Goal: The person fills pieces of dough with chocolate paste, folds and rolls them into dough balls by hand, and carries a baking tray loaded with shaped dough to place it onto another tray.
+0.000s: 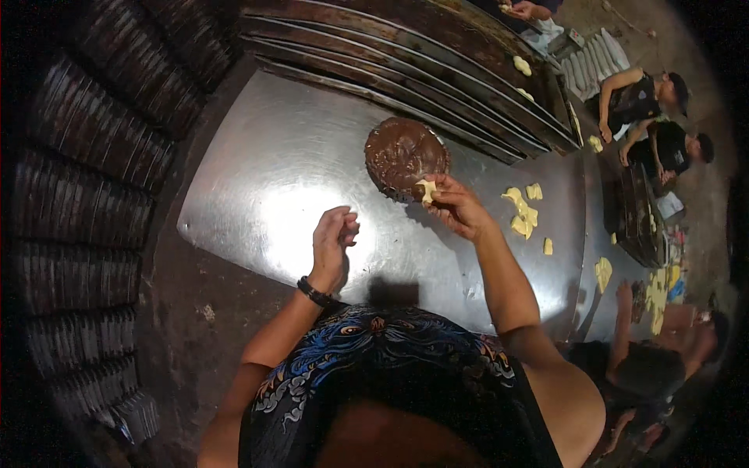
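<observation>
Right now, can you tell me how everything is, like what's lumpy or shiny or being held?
Right hand: closed in a pinch.
Yellow dough piece: held in the right hand.
Left hand: loosely curled, seemingly holding nothing.
Brown paste mound: heaped, lumpy, glossy.
Loose dough pieces: lying on the table, uneven.
Steel table: shiny, bright with glare.
Dark wristband: worn on the left wrist.

Bakery workshop | stacked baking trays (406, 58) | steel worktable (257, 140) | yellow dough pieces (523, 212) | several co-workers (626, 103)
</observation>
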The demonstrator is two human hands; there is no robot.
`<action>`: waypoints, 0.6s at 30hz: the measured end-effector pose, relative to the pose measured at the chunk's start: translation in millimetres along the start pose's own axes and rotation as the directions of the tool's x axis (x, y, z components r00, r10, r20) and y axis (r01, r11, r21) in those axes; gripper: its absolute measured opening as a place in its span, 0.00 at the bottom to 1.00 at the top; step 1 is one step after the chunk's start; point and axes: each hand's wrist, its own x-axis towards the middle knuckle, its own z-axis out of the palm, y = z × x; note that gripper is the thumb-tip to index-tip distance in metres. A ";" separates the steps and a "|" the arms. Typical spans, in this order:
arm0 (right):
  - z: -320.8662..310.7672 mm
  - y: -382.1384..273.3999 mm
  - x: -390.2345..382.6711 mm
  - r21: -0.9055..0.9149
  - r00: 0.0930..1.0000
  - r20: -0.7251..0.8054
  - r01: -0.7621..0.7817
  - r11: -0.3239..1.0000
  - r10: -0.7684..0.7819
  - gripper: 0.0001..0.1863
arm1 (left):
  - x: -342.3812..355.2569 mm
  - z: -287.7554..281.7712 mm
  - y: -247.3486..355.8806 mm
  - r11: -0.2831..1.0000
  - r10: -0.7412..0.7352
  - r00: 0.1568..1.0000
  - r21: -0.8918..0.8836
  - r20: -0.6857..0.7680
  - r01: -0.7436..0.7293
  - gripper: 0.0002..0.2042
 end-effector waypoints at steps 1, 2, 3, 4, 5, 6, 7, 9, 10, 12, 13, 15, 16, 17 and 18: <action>-2.3 8.6 -8.7 0.240 0.997 0.076 0.009 0.971 -0.028 0.18 | 4.5 9.1 1.7 0.999 -0.018 0.996 0.048 0.085 0.014 0.20; -4.2 17.4 -18.4 0.468 0.987 0.142 0.000 0.884 -0.075 0.18 | 10.8 18.5 -0.9 0.995 -0.085 0.984 0.066 0.160 0.075 0.22; -6.0 26.6 -26.3 0.560 0.977 0.182 -0.011 0.829 -0.110 0.20 | 14.8 32.4 -1.7 0.987 -0.147 0.965 0.096 0.218 0.128 0.24; -8.0 33.9 -33.7 0.577 0.978 0.171 0.002 0.816 -0.123 0.20 | 17.4 46.7 -3.8 0.975 -0.211 0.939 0.130 0.271 0.182 0.25; -7.1 38.2 -43.8 0.634 0.967 0.212 -0.024 0.773 -0.144 0.21 | 18.3 58.9 -7.8 0.970 -0.234 0.912 0.150 0.338 0.193 0.26; -6.0 41.5 -52.9 0.685 0.953 0.253 -0.054 0.726 -0.167 0.22 | 18.2 70.3 -12.9 0.964 -0.258 0.880 0.170 0.399 0.206 0.27; -5.5 43.2 -63.2 0.705 0.957 0.236 -0.051 0.707 -0.167 0.22 | 17.3 80.3 -21.2 0.962 -0.275 0.859 0.113 0.432 0.251 0.23; -25.6 61.3 -73.9 0.745 0.961 0.207 -0.032 0.667 -0.186 0.22 | 5.1 102.5 -31.9 0.961 -0.275 0.838 0.164 0.471 0.223 0.21; -35.0 69.4 -79.3 0.765 0.961 0.196 -0.027 0.643 -0.194 0.22 | -2.0 113.1 -36.7 0.965 -0.255 0.825 0.188 0.504 0.183 0.18; -46.5 77.1 -93.1 0.764 0.983 0.127 -0.010 0.645 -0.135 0.21 | -17.8 129.5 -47.0 0.955 -0.296 0.847 0.119 0.441 0.272 0.13; -55.5 87.0 -96.9 0.754 0.984 0.133 -0.023 0.656 -0.118 0.21 | -22.0 132.3 -58.6 0.954 -0.301 0.876 0.131 0.376 0.271 0.11; -69.4 100.3 -104.8 0.764 0.963 0.203 -0.040 0.644 -0.180 0.21 | -29.1 132.9 -76.2 0.949 -0.310 0.900 0.150 0.306 0.276 0.10; -76.7 104.8 -111.0 0.770 0.963 0.202 -0.043 0.637 -0.179 0.21 | -31.4 128.9 -81.0 0.945 -0.326 0.897 0.079 0.300 0.317 0.09; -79.2 100.1 -118.9 0.754 0.990 0.136 -0.088 0.651 -0.023 0.21 | -35.9 126.6 -85.1 0.936 -0.336 0.897 -0.003 0.287 0.351 0.09; -82.1 93.6 -124.5 0.736 0.989 0.067 -0.137 0.663 0.131 0.22 | -41.1 128.2 -88.8 0.938 -0.332 0.903 -0.009 0.274 0.347 0.09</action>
